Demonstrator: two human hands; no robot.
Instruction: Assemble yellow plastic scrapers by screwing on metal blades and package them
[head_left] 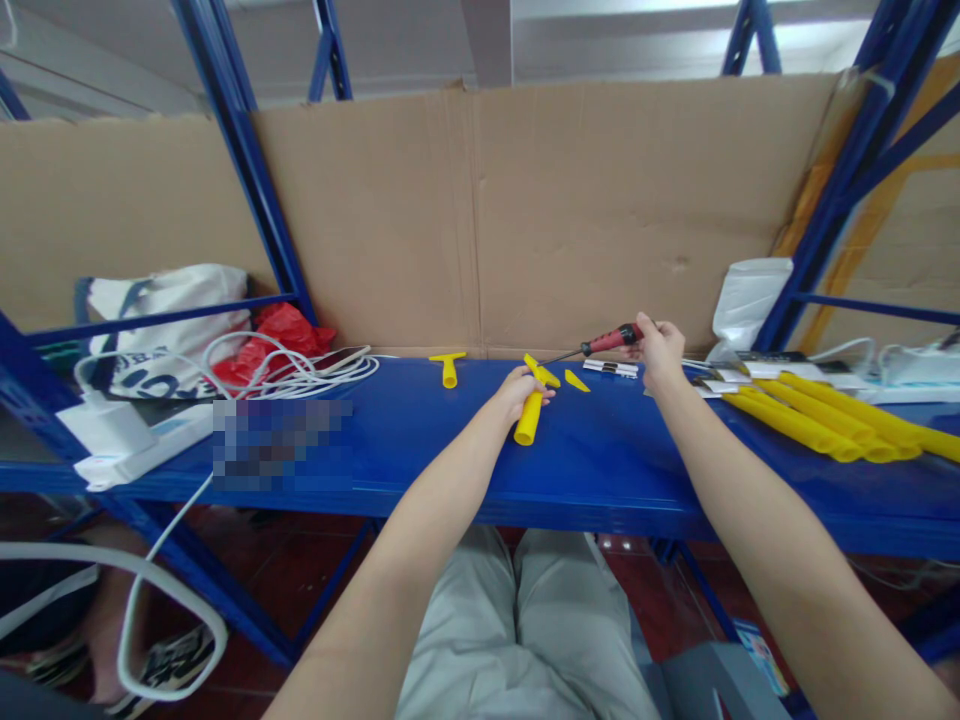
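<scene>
Evidently, the left hand [517, 395] is closed around a yellow T-shaped piece [529, 420] over the middle of the blue shelf [435, 455], the tube end toward the near side and the crosspiece toward the far side. That grip seems chosen to steady the piece while leaving its crosspiece partly uncovered. The right hand [660, 355] grasps the red-and-black handle of a screwdriver [613, 340] from the right, so the shaft slants left to the crosspiece; I cannot tell whether the tip touches. Just right of the piece lies 1 loose yellow sliver [576, 381], within easy reach. Farther left, 1 more yellow T-shape [450, 372] rests near the cardboard [375, 220]. At the right, yellow tubes [795, 425] lie side by side, probably to keep them together, off the middle.
</scene>
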